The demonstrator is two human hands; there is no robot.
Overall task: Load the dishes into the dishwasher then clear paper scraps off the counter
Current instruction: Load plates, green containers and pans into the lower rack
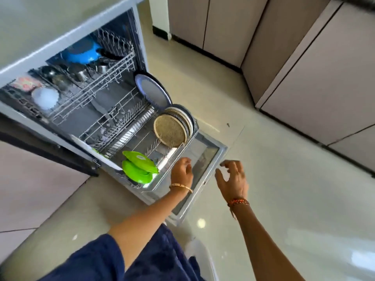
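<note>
Head view: two empty hands [207, 177] over dishwasher door [205, 153]; two green lids [140, 166].

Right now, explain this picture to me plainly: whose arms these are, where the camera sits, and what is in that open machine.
The camera is worn on a person's head, looking down, so the two arms are their own. The left hand reaches to the front edge of the lower rack of an open dishwasher; the right hand hovers beside the door, fingers spread, holding nothing. The lower rack holds green plates and a row of upright plates. The upper rack holds a blue pot, steel cups and a white bowl.
</note>
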